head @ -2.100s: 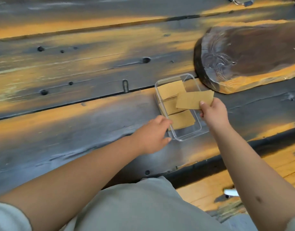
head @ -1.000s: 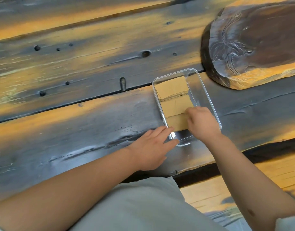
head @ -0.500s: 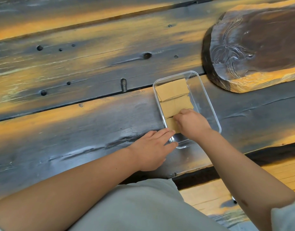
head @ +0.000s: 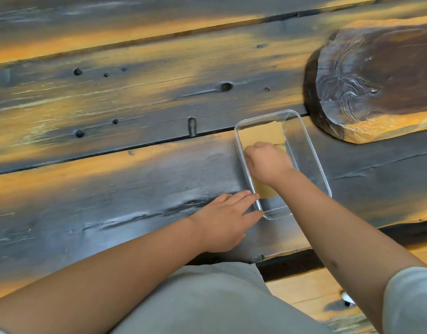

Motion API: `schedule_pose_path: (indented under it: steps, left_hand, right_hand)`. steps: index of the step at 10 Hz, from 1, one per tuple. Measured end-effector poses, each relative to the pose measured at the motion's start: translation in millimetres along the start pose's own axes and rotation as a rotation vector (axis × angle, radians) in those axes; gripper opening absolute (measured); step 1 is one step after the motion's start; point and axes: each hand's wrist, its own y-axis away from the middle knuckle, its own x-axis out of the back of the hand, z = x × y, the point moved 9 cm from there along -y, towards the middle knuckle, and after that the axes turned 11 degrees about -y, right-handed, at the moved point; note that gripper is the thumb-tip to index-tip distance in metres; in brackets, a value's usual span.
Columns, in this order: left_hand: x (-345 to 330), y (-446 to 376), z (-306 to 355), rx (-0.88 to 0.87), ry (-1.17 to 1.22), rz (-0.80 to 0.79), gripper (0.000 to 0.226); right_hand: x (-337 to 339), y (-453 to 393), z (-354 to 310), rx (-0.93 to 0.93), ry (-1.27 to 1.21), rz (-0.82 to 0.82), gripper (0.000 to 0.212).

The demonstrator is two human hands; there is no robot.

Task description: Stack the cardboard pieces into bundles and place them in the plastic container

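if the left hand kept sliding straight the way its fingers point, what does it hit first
The left hand lies flat on the wooden table, fingers pointing right and slightly away. They already seem to touch the near left wall of the clear plastic container, so that comes first.

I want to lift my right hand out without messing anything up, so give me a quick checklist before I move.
1. Container flat on the table: ok.
2. Left hand bracing the container's near left corner: ok, fingertips touch the wall.
3. Cardboard inside the container, along its left side: ok.
4. Right hand free of cardboard: cannot tell, it is curled over the pieces and hides them.
5. Pieces lined up into a neat stack: cannot tell, the hand covers the middle.
6. Loose cardboard left on the table: ok, none in view.
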Motion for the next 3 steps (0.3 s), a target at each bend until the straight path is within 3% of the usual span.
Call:
schedule_pose_path:
  steps: [1,3]
  left_hand:
    - [2,8,-7,0.03,0.016,0.014,0.058]
    - [-2,35,-29,0.116,0.087,-0.036,0.063]
  right_hand:
    - [-2,-3,-2,-0.016,0.001,-0.026,0.007]
    - [-2,21,19,-0.144,-0.065,-0.001,0.025]
